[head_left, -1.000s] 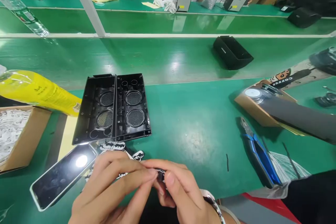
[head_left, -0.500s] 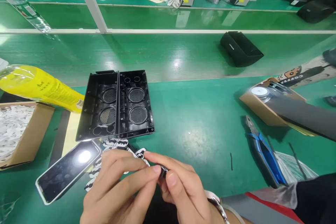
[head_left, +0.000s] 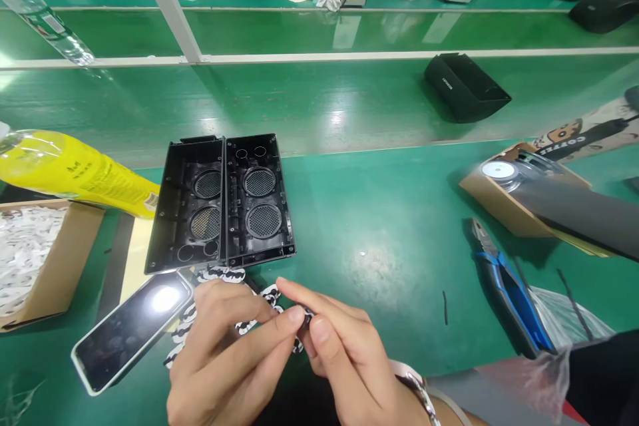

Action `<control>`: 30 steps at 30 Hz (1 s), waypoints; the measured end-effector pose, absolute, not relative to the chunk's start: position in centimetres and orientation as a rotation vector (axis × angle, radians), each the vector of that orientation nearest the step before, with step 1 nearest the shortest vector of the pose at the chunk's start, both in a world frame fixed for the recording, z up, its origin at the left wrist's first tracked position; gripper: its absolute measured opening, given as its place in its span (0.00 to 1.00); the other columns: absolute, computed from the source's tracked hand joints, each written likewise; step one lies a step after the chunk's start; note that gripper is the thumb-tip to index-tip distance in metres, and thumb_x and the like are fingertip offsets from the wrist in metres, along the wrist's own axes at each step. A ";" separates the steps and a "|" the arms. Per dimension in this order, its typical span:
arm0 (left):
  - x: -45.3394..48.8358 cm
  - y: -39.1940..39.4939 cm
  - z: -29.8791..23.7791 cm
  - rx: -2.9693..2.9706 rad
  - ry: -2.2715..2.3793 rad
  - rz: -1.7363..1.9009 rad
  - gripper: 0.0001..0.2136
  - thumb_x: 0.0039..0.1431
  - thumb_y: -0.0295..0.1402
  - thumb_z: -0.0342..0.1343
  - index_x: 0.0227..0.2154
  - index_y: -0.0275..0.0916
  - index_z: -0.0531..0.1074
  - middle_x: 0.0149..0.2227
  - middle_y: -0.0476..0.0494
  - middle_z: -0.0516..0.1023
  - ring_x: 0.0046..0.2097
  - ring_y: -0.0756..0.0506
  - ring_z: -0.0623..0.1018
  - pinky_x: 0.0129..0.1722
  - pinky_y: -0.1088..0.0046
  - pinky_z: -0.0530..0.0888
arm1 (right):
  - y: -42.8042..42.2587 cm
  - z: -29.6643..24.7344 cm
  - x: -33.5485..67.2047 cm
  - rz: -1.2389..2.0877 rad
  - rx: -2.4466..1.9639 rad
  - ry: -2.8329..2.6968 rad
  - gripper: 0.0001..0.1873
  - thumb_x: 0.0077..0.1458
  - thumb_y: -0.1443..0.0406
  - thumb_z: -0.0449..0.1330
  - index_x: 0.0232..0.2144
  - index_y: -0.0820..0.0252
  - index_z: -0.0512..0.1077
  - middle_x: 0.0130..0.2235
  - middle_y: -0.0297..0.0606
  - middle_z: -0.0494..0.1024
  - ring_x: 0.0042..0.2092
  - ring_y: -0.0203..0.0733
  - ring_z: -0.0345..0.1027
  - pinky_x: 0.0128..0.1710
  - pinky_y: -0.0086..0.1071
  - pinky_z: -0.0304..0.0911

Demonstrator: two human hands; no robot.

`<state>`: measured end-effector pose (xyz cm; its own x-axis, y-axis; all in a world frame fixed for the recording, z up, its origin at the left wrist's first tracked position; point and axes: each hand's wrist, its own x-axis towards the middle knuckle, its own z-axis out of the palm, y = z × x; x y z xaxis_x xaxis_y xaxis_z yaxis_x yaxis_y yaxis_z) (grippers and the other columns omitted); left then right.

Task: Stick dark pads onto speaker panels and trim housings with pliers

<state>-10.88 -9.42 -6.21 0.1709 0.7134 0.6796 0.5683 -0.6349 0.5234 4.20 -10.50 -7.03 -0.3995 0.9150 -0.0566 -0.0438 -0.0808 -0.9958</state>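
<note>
Both hands have edged a little nearer the housings than 1 second ago, and the pinch between them sits slightly higher over the green table [head_left: 379,213]. Left hand [head_left: 224,359] and right hand [head_left: 344,366] meet at their fingertips, thumb and forefinger of each closed on a small black part [head_left: 306,316], held just above the table near its front edge; the fingers hide most of it. Directly under the left hand lies a black-and-white patterned strap [head_left: 222,275], and just beside that a dark-screened phone in a white case [head_left: 132,329], tilted. Beyond the hands, 2 open black plastic speaker housings [head_left: 224,203] with round mesh grilles lie touching side by side. To the left are a yellow bottle [head_left: 74,173] on its side and a cardboard box of white scraps [head_left: 50,266]. To the right, well apart, lie blue-handled pliers [head_left: 504,293], a thin black sliver [head_left: 444,307], a clear plastic bag [head_left: 554,319] and a cardboard box holding a black roll [head_left: 499,203]. Another black housing [head_left: 464,86] rests on the far belt
</note>
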 end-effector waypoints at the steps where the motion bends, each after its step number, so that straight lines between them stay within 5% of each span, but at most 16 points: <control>1: -10.9 -9.3 -6.2 2.294 1.282 1.453 0.14 0.46 0.13 0.57 0.35 0.33 0.73 0.30 0.46 0.69 0.32 0.49 0.69 0.29 0.69 0.65 | -10.3 -6.8 4.2 1.567 -0.987 -1.459 0.20 0.64 0.61 0.44 0.57 0.52 0.61 0.41 0.40 0.73 0.34 0.36 0.68 0.33 0.31 0.67; 4: -11.2 -8.8 -5.8 2.354 1.295 1.364 0.12 0.45 0.13 0.58 0.32 0.32 0.73 0.28 0.46 0.68 0.31 0.50 0.68 0.30 0.68 0.64 | -9.8 -6.1 4.3 1.499 -1.013 -1.516 0.20 0.64 0.65 0.44 0.56 0.55 0.62 0.44 0.39 0.73 0.42 0.37 0.68 0.43 0.31 0.65; 8: -12.2 -7.6 -4.7 2.435 1.174 1.116 0.07 0.48 0.16 0.58 0.28 0.33 0.70 0.27 0.48 0.70 0.30 0.51 0.68 0.33 0.67 0.62 | -9.1 -5.5 4.6 1.540 -1.024 -1.572 0.18 0.64 0.67 0.44 0.53 0.53 0.65 0.45 0.36 0.72 0.42 0.35 0.66 0.42 0.28 0.62; 11: -12.8 -6.9 -4.2 2.497 1.112 0.899 0.06 0.51 0.17 0.56 0.28 0.33 0.69 0.28 0.48 0.70 0.31 0.51 0.68 0.36 0.65 0.61 | -8.7 -5.6 4.6 1.634 -0.997 -1.615 0.15 0.65 0.66 0.43 0.40 0.56 0.69 0.34 0.33 0.69 0.35 0.34 0.61 0.38 0.29 0.58; 14: -12.7 -6.8 -4.1 2.542 1.114 0.766 0.05 0.53 0.19 0.54 0.27 0.34 0.67 0.27 0.48 0.69 0.31 0.50 0.67 0.35 0.66 0.60 | -8.8 -6.3 4.4 1.646 -1.020 -1.573 0.16 0.65 0.63 0.43 0.26 0.59 0.62 0.27 0.31 0.61 0.31 0.33 0.56 0.33 0.29 0.54; 17: -12.2 -6.8 -4.5 2.545 1.168 0.730 0.04 0.53 0.21 0.53 0.26 0.35 0.65 0.25 0.50 0.68 0.30 0.50 0.65 0.34 0.68 0.59 | -9.0 -7.4 4.2 1.669 -1.028 -1.422 0.19 0.65 0.61 0.44 0.22 0.60 0.58 0.26 0.31 0.59 0.29 0.33 0.54 0.29 0.29 0.52; 23: -10.9 -8.1 -6.1 2.479 1.281 0.724 0.05 0.54 0.21 0.50 0.26 0.36 0.62 0.26 0.49 0.67 0.29 0.50 0.63 0.32 0.68 0.56 | -9.4 -9.0 3.1 1.790 -1.008 -0.988 0.15 0.63 0.58 0.48 0.36 0.58 0.71 0.33 0.34 0.67 0.33 0.34 0.59 0.35 0.28 0.57; 30: -13.7 -11.5 -4.1 2.286 1.175 0.734 0.08 0.48 0.18 0.48 0.24 0.38 0.61 0.22 0.51 0.64 0.26 0.52 0.65 0.28 0.74 0.62 | -7.5 -9.1 3.5 1.668 -0.953 -0.223 0.16 0.56 0.56 0.57 0.44 0.55 0.72 0.35 0.34 0.71 0.37 0.34 0.67 0.41 0.28 0.67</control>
<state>-13.68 -11.48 -4.11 0.4918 0.8354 0.2454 0.5873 -0.5264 0.6148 3.54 -7.48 -9.14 -0.0262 0.8830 -0.4686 -0.7294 -0.3375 -0.5951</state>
